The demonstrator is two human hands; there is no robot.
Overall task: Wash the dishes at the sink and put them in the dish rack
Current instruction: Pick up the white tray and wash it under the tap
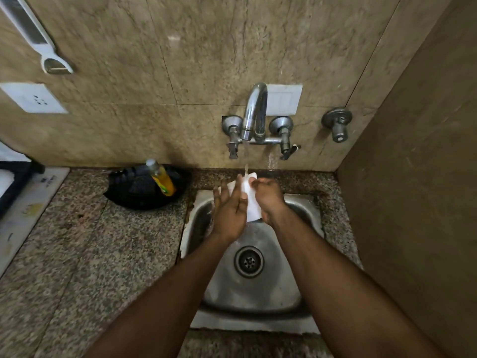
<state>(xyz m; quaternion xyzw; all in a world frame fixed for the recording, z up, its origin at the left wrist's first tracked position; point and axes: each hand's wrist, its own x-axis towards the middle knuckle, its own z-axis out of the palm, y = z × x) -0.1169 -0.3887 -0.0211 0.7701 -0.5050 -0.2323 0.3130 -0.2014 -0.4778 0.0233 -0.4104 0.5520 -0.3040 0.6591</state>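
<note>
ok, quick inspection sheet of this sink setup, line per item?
Surface: speckled granite counter, steel sink set in it.
Job's things: white dish under running tap.
Clutter: yellow soap bottle in black holder.
Grips: left hand flat against dish; right hand grips its edge.
Cables: nothing seen.
Surroundings: tiled wall, socket, switch plate, spare valve.

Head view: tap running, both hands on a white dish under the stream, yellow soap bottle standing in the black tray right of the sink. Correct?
One slip: the head view shows the black tray with the yellow soap bottle left of the sink, not right. The rest stands: tap running, left hand and right hand on the white dish under the stream.
</note>
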